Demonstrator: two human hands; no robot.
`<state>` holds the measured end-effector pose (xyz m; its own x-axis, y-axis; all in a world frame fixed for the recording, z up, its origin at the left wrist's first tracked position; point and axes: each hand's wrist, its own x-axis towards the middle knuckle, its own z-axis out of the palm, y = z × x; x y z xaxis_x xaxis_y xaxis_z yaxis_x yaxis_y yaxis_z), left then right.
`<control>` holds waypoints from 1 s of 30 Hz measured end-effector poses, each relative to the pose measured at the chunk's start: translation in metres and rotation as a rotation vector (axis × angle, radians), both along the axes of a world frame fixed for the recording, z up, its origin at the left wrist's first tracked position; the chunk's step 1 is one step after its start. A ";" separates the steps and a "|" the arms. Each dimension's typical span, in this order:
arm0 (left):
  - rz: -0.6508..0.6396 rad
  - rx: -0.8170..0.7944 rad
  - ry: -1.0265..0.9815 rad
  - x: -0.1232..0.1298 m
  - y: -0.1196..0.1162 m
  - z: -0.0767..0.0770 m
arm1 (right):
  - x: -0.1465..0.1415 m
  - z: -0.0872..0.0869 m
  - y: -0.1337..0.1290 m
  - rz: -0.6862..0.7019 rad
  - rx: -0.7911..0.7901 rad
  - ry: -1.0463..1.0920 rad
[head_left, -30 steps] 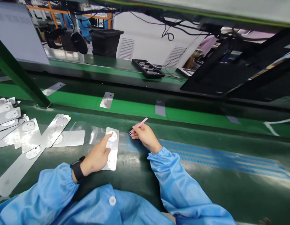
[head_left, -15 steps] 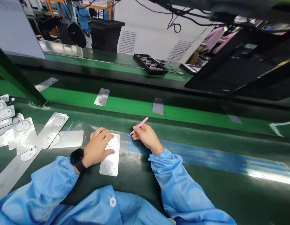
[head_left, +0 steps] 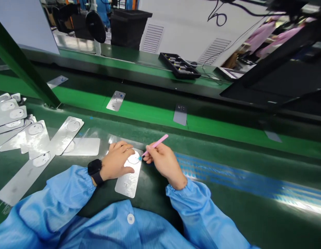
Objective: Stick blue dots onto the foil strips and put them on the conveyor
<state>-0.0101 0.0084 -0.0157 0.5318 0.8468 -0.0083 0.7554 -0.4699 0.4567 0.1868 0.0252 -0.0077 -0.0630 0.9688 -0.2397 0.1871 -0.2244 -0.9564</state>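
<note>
A silver phone-back-shaped panel [head_left: 128, 180] with a round outline near its top lies on the green bench in front of me. My left hand [head_left: 118, 160] rests over its upper left side, fingers spread, holding it against the bench. Pink tweezers [head_left: 158, 142] are pinched in my right hand [head_left: 162, 162], slanting down to the panel's upper right. At their tip sits a small blue sticker [head_left: 140, 158], beside the round outline; whether it touches the panel I cannot tell. A clear sheet with rows of blue dots [head_left: 199, 167] runs off to the right, partly behind my right hand.
Similar silver panels [head_left: 37, 136] lie overlapping at the left. On the bright green belt [head_left: 147, 112] beyond the bench, several separate panels lie. A green post [head_left: 25, 65] slants at the left. A black tray [head_left: 179, 65] stands on the far ledge.
My right hand has brought the tweezers from the dotted sheet to the panel, with a blue sticker now at the tip. My left hand stays on the panel. The whole view has shifted slightly.
</note>
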 end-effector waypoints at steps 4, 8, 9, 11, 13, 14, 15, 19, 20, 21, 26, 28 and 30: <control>0.015 0.022 0.006 0.001 -0.002 -0.002 | -0.016 -0.009 -0.001 -0.021 -0.097 0.010; 0.016 0.039 0.017 0.002 -0.004 -0.002 | -0.015 -0.013 0.003 -0.041 -0.121 0.022; 0.015 0.042 0.018 0.002 -0.004 -0.002 | -0.015 -0.013 0.003 -0.040 -0.128 0.025; 0.014 0.046 0.014 0.002 -0.004 -0.002 | -0.014 -0.013 0.004 -0.037 -0.141 0.027; 0.008 0.046 0.011 0.002 -0.004 -0.002 | -0.014 -0.012 0.005 -0.037 -0.156 0.022; 0.005 0.045 0.009 0.002 -0.004 -0.002 | -0.014 -0.012 0.005 -0.039 -0.161 0.019; 0.004 0.047 0.009 0.002 -0.004 -0.003 | -0.015 -0.012 0.005 -0.040 -0.164 0.016; 0.005 0.055 0.012 0.002 -0.004 -0.003 | -0.015 -0.011 0.005 -0.035 -0.166 0.008; 0.005 0.054 0.014 0.002 -0.004 -0.003 | -0.015 -0.012 0.005 -0.030 -0.164 0.004; 0.006 0.052 0.015 0.002 -0.004 -0.003 | -0.015 -0.012 0.005 -0.024 -0.160 0.000; 0.011 0.041 0.024 0.002 -0.003 -0.002 | -0.014 -0.012 0.005 0.005 -0.138 -0.020; 0.010 0.039 0.030 0.002 -0.004 -0.001 | -0.015 -0.011 0.005 0.003 -0.137 -0.033; 0.003 0.041 0.035 0.002 -0.004 -0.001 | -0.015 -0.011 0.005 0.001 -0.136 -0.046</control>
<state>-0.0082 0.0045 -0.0165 0.5289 0.8486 0.0075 0.7723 -0.4850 0.4104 0.1714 0.0302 -0.0183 -0.0499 0.9270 -0.3716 0.2305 -0.3514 -0.9074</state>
